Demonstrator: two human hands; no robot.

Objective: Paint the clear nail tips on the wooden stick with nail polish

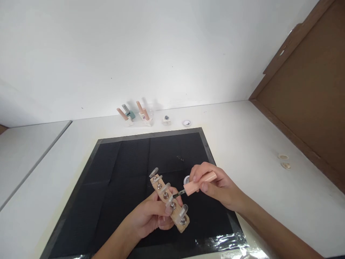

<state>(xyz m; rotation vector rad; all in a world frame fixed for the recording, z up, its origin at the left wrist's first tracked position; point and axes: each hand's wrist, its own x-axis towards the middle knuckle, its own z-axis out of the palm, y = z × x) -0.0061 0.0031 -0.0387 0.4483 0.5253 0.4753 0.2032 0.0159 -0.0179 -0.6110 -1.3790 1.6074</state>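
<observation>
A white worktop (256,144) meets a white wall, and a black mat (121,172) lies on it in front of the person.

At the left of the action, the left hand (151,216) comes up from the lower edge. Its fingers are curled and pressed around a small wooden holder (169,201), gripping it from the left side and from underneath. The holder is a short strip held just above the mat. Its long axis runs on a slant, from upper left, farther from the person, to lower right, nearer the person. A row of clear false nails (165,187) stands along it, each on a small metal stud, the tips pointing up and to the right.

Just to the right, the right hand (212,185) reaches in from the lower right. Thumb and fingers pinch a peach-coloured brush handle (201,183), with the other fingers folded beneath. The handle lies almost level and crosses the holder's slant, its dark brush tip (178,195) pointing left. The tip sits at one of the middle nails in the row; whether it actually touches cannot be made out. So the holder lies directly left of the brush hand, close by.

A small round pot (186,179) rests on the mat just behind the handle.

Along the back wall stand several small bottles (134,116), well apart from both hands. Two pale round caps (284,161) lie far right on the worktop.
</observation>
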